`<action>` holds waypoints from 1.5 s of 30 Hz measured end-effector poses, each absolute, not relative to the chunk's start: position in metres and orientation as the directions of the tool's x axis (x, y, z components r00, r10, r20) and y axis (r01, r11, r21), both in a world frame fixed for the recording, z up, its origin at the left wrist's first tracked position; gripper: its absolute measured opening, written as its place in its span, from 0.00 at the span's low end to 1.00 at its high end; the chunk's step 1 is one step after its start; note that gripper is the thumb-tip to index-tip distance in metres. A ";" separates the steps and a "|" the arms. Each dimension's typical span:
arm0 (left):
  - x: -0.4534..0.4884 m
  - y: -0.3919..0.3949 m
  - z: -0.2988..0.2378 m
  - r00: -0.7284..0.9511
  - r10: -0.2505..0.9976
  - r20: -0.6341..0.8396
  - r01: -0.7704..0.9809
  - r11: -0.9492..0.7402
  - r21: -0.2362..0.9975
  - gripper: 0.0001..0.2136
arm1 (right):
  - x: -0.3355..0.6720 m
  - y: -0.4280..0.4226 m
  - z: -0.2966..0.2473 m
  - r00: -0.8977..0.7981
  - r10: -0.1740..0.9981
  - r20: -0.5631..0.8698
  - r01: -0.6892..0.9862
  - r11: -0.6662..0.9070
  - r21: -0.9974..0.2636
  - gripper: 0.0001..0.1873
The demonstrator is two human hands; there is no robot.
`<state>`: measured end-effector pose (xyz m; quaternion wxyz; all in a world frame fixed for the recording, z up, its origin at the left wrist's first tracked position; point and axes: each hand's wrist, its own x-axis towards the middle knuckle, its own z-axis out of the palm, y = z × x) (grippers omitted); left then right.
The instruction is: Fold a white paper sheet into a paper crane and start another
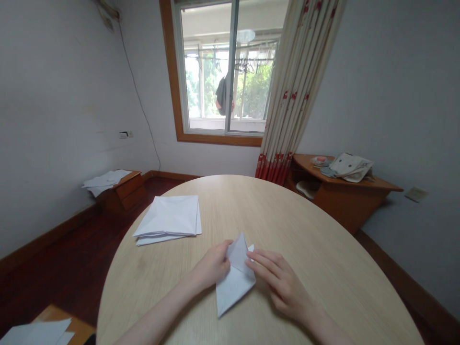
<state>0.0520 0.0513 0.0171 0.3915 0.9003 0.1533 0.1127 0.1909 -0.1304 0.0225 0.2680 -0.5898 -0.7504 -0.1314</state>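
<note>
The left hand (212, 264) pinches the upper corner of a folded white paper sheet (233, 285) at six o'clock on the pale wooden table (309, 230); the right hand (282, 282), fingers loosely spread, touches its right edge, with a stack of folded sheets (167, 218) at ten o'clock

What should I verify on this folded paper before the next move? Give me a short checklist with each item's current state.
1. Folded white paper lies on the wooden table top: ok.
2. Left hand holds the paper's upper edge: ok.
3. Right hand has its fingers against the paper's right side: ok.
4. Paper's top points line up: not ok, a small tip sticks out at right.
5. Creases are sharp: cannot tell.
6. Stack of folded white sheets sits apart from both hands: ok.
</note>
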 end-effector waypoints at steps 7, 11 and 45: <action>0.051 0.051 0.010 0.936 0.332 0.120 0.141 -0.662 0.736 0.25 | 0.189 -0.129 0.019 -0.179 0.850 0.496 0.973 0.229 -0.041 0.22; 0.046 0.047 0.006 0.932 0.297 0.205 0.084 -0.731 0.677 0.23 | 0.187 -0.126 0.021 -0.181 0.853 0.489 0.968 0.243 -0.066 0.18; 0.033 0.021 0.009 0.961 0.086 0.264 0.003 -0.954 0.300 0.09 | 0.178 -0.125 0.011 -0.035 0.846 0.532 0.982 0.127 -0.137 0.10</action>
